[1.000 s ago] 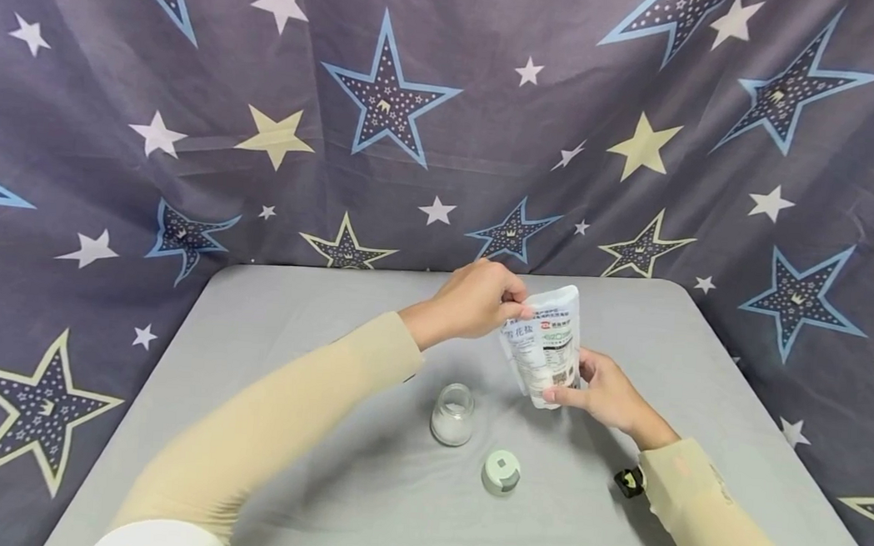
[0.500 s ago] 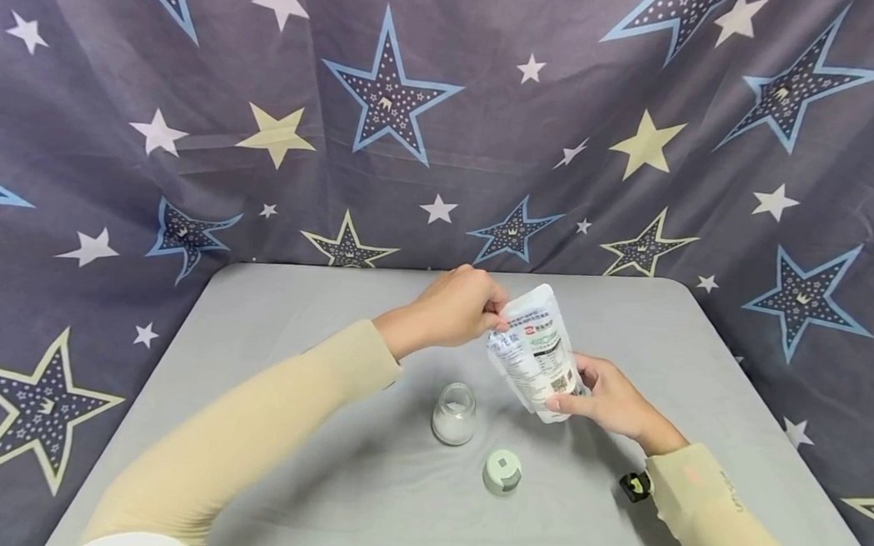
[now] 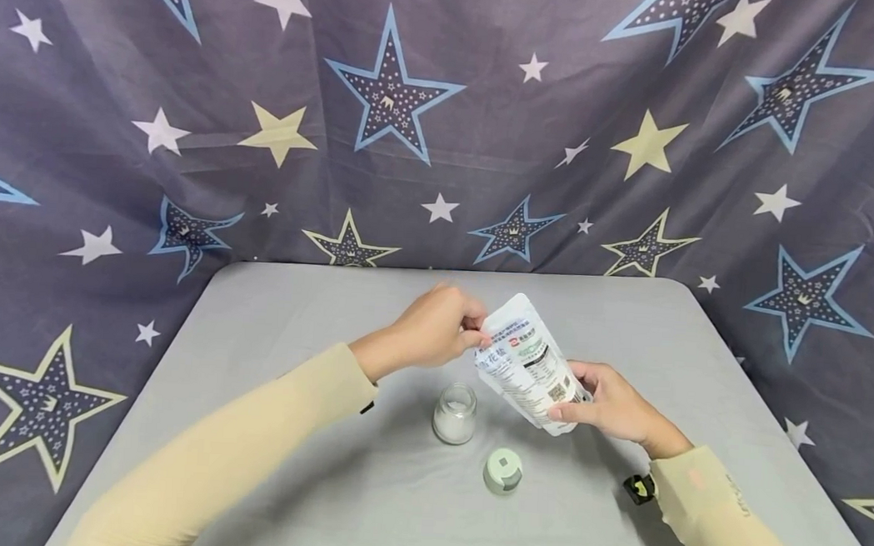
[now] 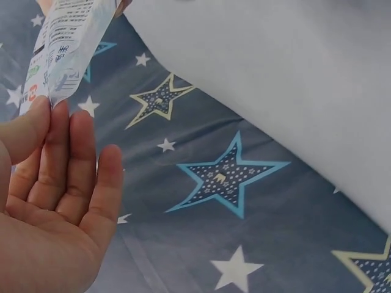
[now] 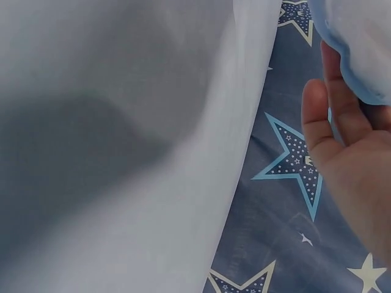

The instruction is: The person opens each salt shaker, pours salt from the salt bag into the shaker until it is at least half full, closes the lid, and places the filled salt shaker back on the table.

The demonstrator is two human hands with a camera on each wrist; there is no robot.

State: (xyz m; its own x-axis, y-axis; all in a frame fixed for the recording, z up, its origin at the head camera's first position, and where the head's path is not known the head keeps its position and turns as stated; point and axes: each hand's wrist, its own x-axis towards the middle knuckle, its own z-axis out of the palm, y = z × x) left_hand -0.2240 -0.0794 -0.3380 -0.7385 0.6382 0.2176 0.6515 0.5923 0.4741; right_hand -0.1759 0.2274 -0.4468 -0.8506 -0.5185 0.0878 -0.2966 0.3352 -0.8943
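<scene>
A white printed salt pouch (image 3: pixel 525 362) is held tilted over the table, its top leaning left. My left hand (image 3: pixel 441 327) pinches its upper left corner between thumb and forefinger; the left wrist view shows the pinched edge of the pouch (image 4: pixel 70 36) and the other fingers held loosely apart. Around the lower end, my right hand (image 3: pixel 612 405) grips it with the thumb in front. In the right wrist view only the bottom of the pouch (image 5: pixel 363 49) shows against the fingers. Left of and below the pouch stands a small uncovered glass jar (image 3: pixel 454 416) with white grains inside.
A pale green cap (image 3: pixel 503 471) lies in front of the jar, to its right. All this is on a grey cloth-covered table (image 3: pixel 314 316). Behind it hangs a dark curtain (image 3: pixel 214 109) with stars. A small black device (image 3: pixel 640 488) sits at the right cuff.
Both hands keep hold of the salt pouch. Its top has moved left and down with my left hand, tilting further toward the jar. The jar and cap have stayed put.
</scene>
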